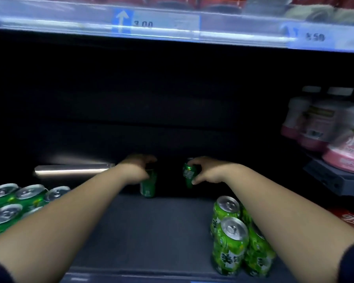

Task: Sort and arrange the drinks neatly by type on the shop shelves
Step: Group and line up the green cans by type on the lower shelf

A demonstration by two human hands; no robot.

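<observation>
While my left hand [138,170] grips a dark green can [148,185] from above and my right hand [204,172] clutches another green can [188,175], both sit mid-frame, deep on the dark shelf [151,231]. Dragging either forward blind, I reckon, risks my right forearm toppling the bright green cans [231,237] at lower right, or my left the can rows [18,201] at lower left.

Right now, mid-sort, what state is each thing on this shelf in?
left hand, grips the left dark green can from above.
left dark green can, upright, set far back.
right hand, grips the right dark green can.
right dark green can, held; base lost in the dark.
light green cans, upright, unopened, clustered front right.
green cans at left, upright, unopened, packed in rows.
pink bottles, upright, blurred, far right.
</observation>
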